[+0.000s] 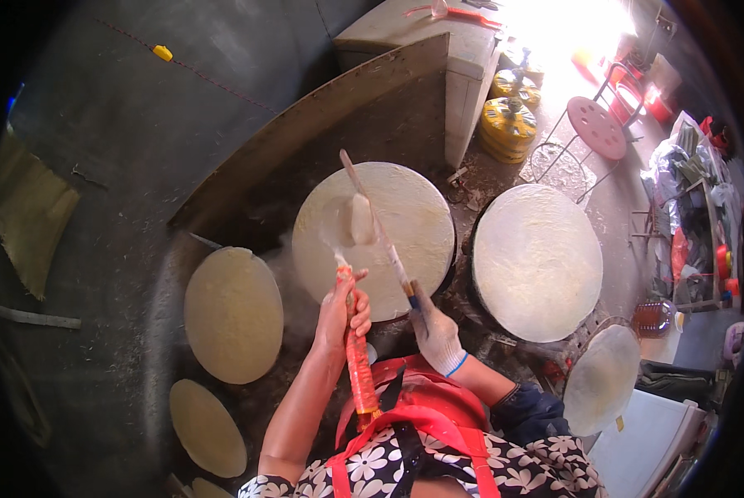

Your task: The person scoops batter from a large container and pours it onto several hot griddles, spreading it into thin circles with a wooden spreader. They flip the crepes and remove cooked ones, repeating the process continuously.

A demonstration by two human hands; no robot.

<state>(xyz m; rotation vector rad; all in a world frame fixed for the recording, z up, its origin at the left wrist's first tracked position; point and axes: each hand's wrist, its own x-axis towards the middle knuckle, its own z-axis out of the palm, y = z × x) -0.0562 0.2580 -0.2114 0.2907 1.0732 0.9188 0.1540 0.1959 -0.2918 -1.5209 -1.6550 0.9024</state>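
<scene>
My left hand point(343, 314), bare, is closed round the red-wrapped handle of a ladle point(359, 365). Its pale, batter-coated head reaches over the middle round griddle point(418, 207), which carries a thin cream-coloured layer. In a white glove, my right hand point(437, 334) grips a long wooden spreading stick point(389, 246) by its dark-banded lower end. That stick slants up and left across the griddle, smeared with white batter, and passes close beside the ladle head. Whether the two tools touch I cannot tell.
Another coated round griddle point(538, 261) stands to the right. More pale discs surround me, including a left one point(233, 315) and a lower right one point(602, 379). A curved metal screen point(305, 112) rises behind the middle griddle. Beyond are yellow canisters point(507, 129) and a pink stool point(596, 127).
</scene>
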